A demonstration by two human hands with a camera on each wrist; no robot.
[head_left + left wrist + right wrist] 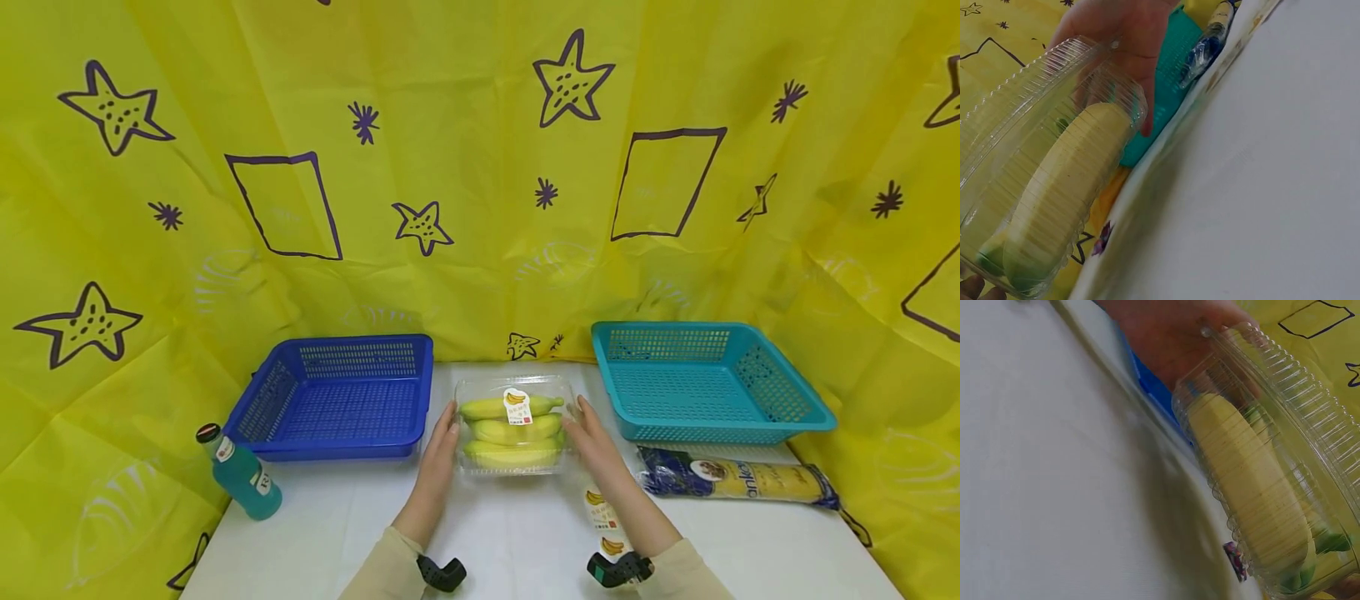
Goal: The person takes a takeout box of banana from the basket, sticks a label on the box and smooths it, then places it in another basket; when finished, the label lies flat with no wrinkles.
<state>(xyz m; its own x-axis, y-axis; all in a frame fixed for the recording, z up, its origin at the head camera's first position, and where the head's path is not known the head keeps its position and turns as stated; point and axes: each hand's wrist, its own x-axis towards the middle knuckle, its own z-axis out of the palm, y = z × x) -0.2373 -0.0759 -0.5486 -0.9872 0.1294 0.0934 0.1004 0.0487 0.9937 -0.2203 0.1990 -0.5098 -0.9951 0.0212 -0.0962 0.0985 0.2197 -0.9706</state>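
Observation:
A clear plastic box of bananas (512,429), with a banana-picture sticker (517,406) on its lid, is held above the white table between both hands. My left hand (441,446) grips its left side, and my right hand (596,442) grips the right side. Several yellow bananas with green ends lie inside. In the left wrist view, the opposite hand (1119,44) has its fingers behind the ribbed box wall (1054,187) and its thumb along the end. The right wrist view shows the box (1260,481) from the other side, over its shadow on the table.
A blue basket (330,454) stands at the back left and a teal basket (720,433) at the back right. A teal bottle (246,479) is at the left edge. A pasta packet (738,479) lies before the teal basket. A sticker strip (600,510) lies by the right forearm.

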